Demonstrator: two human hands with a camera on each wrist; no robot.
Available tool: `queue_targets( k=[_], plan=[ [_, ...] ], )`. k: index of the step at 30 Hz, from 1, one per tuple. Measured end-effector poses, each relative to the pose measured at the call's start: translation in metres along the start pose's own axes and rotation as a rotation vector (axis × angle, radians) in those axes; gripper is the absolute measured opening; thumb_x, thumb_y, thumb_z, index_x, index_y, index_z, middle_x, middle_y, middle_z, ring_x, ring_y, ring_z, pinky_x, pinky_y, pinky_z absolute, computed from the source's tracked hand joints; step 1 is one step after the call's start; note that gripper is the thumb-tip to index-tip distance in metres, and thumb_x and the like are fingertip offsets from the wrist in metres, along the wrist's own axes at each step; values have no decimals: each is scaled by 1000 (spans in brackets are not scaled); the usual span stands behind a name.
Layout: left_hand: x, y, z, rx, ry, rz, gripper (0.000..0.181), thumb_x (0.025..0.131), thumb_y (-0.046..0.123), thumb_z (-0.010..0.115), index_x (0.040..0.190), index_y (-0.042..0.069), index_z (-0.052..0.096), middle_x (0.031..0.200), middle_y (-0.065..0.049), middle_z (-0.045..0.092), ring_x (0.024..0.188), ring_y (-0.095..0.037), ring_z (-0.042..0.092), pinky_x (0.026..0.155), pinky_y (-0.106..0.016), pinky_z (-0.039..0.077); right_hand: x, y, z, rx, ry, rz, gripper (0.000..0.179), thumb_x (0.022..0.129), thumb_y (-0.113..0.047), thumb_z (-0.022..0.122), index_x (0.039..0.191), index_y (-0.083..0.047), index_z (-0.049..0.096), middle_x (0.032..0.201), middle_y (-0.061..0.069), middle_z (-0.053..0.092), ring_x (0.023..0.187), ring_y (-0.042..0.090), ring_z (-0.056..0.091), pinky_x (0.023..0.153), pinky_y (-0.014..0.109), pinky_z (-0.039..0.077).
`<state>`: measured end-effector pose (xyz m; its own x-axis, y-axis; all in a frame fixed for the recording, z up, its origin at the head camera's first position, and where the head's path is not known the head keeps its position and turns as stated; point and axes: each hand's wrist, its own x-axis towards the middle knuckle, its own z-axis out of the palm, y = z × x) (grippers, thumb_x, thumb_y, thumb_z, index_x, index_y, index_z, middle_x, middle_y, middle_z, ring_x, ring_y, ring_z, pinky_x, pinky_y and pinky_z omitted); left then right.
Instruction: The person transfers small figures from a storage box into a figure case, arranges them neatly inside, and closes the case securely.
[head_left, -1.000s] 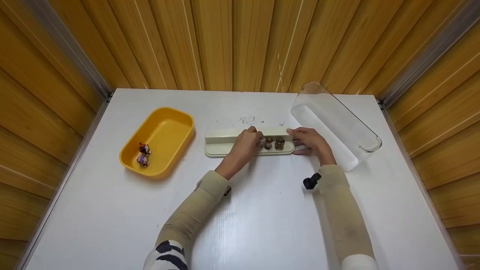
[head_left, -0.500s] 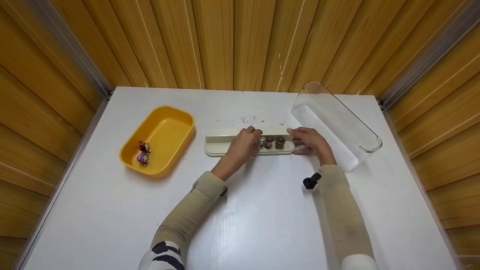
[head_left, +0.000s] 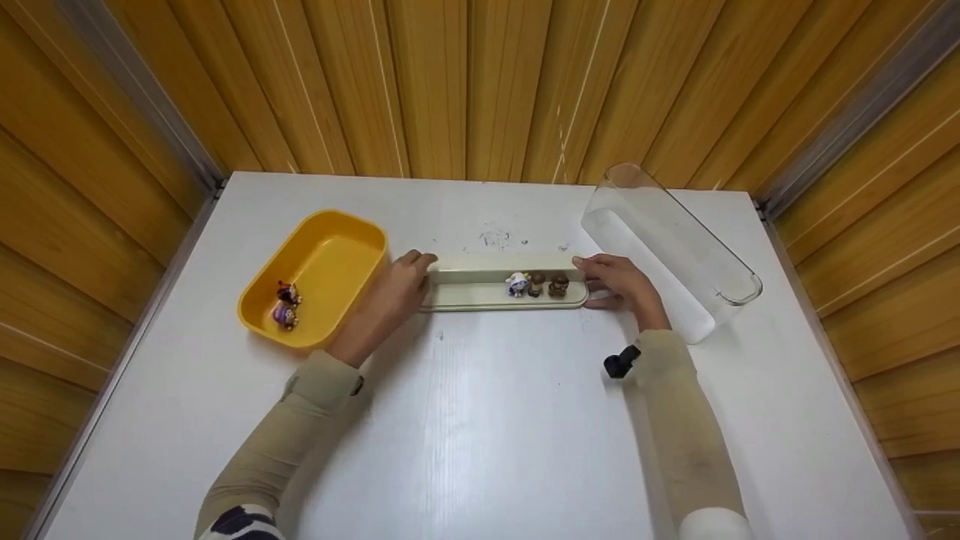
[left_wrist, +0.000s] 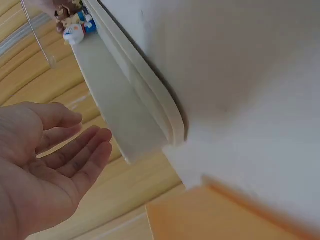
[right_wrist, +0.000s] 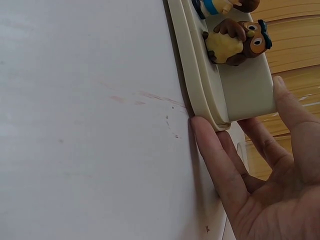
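A cream stepped display base (head_left: 469,295) lies across the middle of the table. On its right part stand three small figurines: a brown owl (right_wrist: 227,42), a brown-headed one (head_left: 536,285) and a white-headed one (head_left: 517,284). My right hand (head_left: 619,276) grips the base's right end, with digits at its front corner and upper back edge. Beside the left end is my left hand (head_left: 391,291); in the left wrist view its fingers (left_wrist: 90,160) are loosely bent and hold nothing.
Left of the base, a yellow tub (head_left: 349,247) has two figurines (head_left: 286,304) inside, one purple, one dark and red. A clear, long cover (head_left: 675,240) lies at the right back. Wooden panels (head_left: 495,90) wall the table's back and sides.
My left hand has let go of the white-headed figurine, which now stands uncovered, and moved left to the base's left end. My right hand has stayed in place.
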<state>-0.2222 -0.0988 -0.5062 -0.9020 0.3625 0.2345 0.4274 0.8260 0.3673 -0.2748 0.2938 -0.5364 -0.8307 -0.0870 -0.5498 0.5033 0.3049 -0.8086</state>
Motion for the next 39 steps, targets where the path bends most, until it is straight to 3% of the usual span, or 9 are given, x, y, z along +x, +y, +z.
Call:
queue_targets(
  k=[4,8,12,16,20,26,30,34,39],
  plan=[
    [-13,-25,-32,-39,-35,-104,36,97,1,65,133,-3,61,123,-22,64,107,-36,65,93,-45,56,-1,-1,1,26,-4,4,66,91,-52,71,135,-6,54,128,13,56,106,23,64,85,39,60],
    [-22,-50,-59,-17,-88,-194,37,100,4,62,136,-2,58,127,-23,60,103,-35,63,94,-48,56,-11,-10,4,28,-22,22,63,95,-47,69,138,-4,52,129,15,56,112,26,62,90,41,58],
    [-31,-76,-77,16,-130,-233,36,101,5,59,135,-5,57,123,-26,60,94,-36,61,88,-51,57,-16,-17,7,17,-35,37,60,99,-42,65,141,-2,50,132,16,54,116,29,59,96,45,55],
    [-40,-95,-91,35,-157,-273,36,101,6,59,133,-9,56,120,-30,61,87,-34,60,83,-52,57,-3,-10,6,10,-18,35,61,96,-46,67,139,-5,53,130,14,56,113,26,60,93,44,57],
    [-45,-105,-103,31,-198,-340,39,102,11,57,134,-11,54,121,-33,62,79,-32,60,74,-48,56,-3,-13,6,8,-19,36,58,96,-46,67,135,-5,53,130,14,55,114,26,59,92,44,57],
    [-48,-116,-117,-2,-309,-440,43,103,14,53,135,-14,50,116,-33,61,78,-31,61,68,-40,56,-23,-29,12,-5,-31,49,53,100,-40,64,135,-2,52,131,17,54,120,31,56,99,47,53],
    [-48,-121,-123,-13,-364,-445,32,101,13,54,119,-13,58,98,-26,61,76,-29,59,65,-36,53,-30,-32,14,-8,-34,46,53,101,-39,63,137,-3,53,129,16,55,122,32,56,100,48,52],
    [-50,-123,-130,-41,-431,-472,26,100,12,53,104,-10,64,87,-19,63,70,-24,59,60,-31,49,-23,-27,13,0,-36,41,53,101,-40,63,138,-4,53,127,16,56,121,32,57,100,49,52],
    [-49,-124,-137,-46,-528,-516,28,100,11,54,108,-13,67,91,-21,68,71,-23,60,60,-29,51,-7,-13,8,-8,-22,36,58,98,-46,65,138,-5,53,130,16,56,117,29,59,95,45,56]
  ],
)
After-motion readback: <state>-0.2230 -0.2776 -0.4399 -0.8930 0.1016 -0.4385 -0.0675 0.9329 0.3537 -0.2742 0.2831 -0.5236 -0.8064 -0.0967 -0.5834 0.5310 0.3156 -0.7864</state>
